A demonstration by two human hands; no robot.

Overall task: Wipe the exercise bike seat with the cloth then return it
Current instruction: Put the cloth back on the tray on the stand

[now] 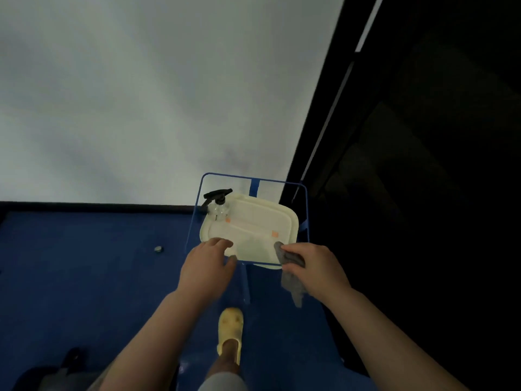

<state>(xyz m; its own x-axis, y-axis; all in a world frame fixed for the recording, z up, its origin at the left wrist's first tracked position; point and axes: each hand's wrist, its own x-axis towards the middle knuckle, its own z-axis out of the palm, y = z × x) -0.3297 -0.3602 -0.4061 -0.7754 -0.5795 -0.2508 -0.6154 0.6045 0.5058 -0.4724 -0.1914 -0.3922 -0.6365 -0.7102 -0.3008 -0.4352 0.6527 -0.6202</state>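
Observation:
A grey cloth (293,280) hangs from my right hand (313,266), which is closed on its upper end at the near right corner of a cream tray (262,218). The tray sits on a clear stand with a blue frame (306,210). My left hand (207,263) rests at the tray's near left edge, fingers curled over the rim, with nothing else in it. A dark part of the exercise bike (53,371) shows at the bottom left; its seat cannot be made out clearly.
A clear spray bottle with a black trigger (218,204) stands on the tray's far left corner. The floor is blue (84,263), the wall white, with a dark area to the right. My foot in a yellow slipper (230,331) is below the stand. A small round object (158,249) lies on the floor.

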